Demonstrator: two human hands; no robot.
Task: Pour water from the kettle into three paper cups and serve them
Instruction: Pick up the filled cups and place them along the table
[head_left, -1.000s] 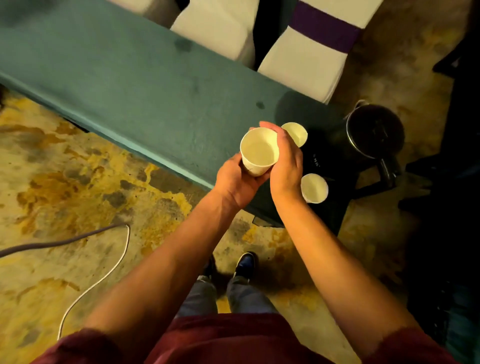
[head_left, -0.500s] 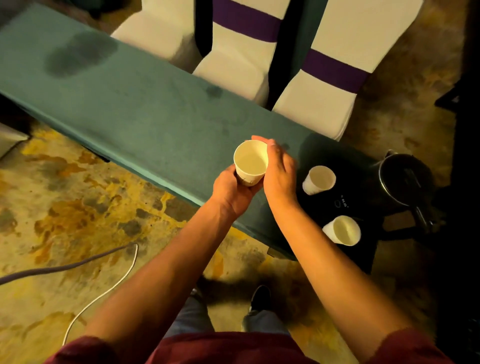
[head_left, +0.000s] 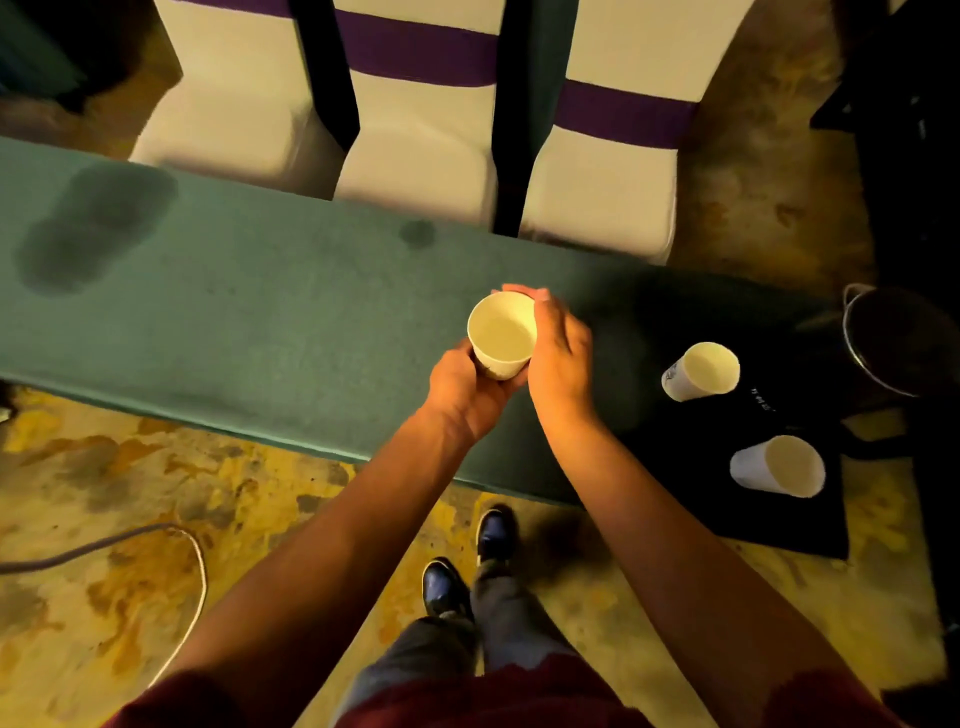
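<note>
Both my hands hold one white paper cup (head_left: 501, 335) with water in it over the green table (head_left: 234, 312). My left hand (head_left: 465, 387) cups its base from below and the left. My right hand (head_left: 558, 358) wraps its right side, fingers over the far rim. Two more paper cups stand on a black mat at the table's right end: one (head_left: 701, 371) farther back, one (head_left: 779, 465) nearer the front edge. The dark kettle (head_left: 898, 348) stands at the far right, partly cut off by shadow.
Three white-covered chairs (head_left: 415, 150) with purple bands stand behind the table. Dark wet patches (head_left: 93, 228) mark the cloth at left. A cable (head_left: 156, 540) curves over the stained floor on the left. My shoes (head_left: 467, 561) are by the table's front edge.
The cup in my two hands has travelled left along the table, away from the kettle and the other two cups. My view has shifted left, showing more chairs.
</note>
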